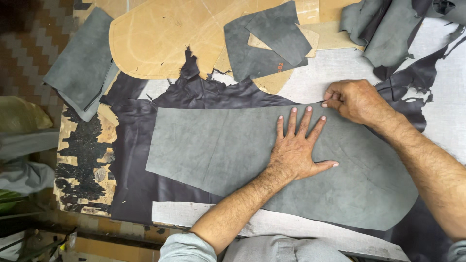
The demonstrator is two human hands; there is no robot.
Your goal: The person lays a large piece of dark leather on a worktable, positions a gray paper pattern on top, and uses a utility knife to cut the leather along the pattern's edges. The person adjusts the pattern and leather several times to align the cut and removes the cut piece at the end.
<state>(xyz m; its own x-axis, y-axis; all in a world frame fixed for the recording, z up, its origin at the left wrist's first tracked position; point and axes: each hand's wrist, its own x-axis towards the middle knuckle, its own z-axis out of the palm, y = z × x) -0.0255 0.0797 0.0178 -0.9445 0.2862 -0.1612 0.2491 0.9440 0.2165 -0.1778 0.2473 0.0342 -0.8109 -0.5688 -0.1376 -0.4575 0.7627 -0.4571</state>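
— Grey suede-like pattern piece (218, 145) lies flat over a dark leather hide (136, 145) on the tabletop (310, 77). Where are the hands?

— The left hand (296, 148) presses palm-down on the grey piece, fingers spread apart, gripping nothing. The right hand (352, 99) sits just beyond those fingertips, at the piece's far edge, its grip pinched together on something thin and dark there (too small to tell what it is).

— How do the edges run from that pinch?

— The far edge runs straight away to the left of the grip; to its right the outline curves round toward the person. The dark hide shows past the grey piece on the far side and to the left, ragged along its border.

— Any open room?

— Bare pale tabletop lies just beyond the right grip. Farther on lie tan templates (160, 39) and smaller grey pieces (267, 41); crumpled grey leather (383, 29) is off to the grip's far right.
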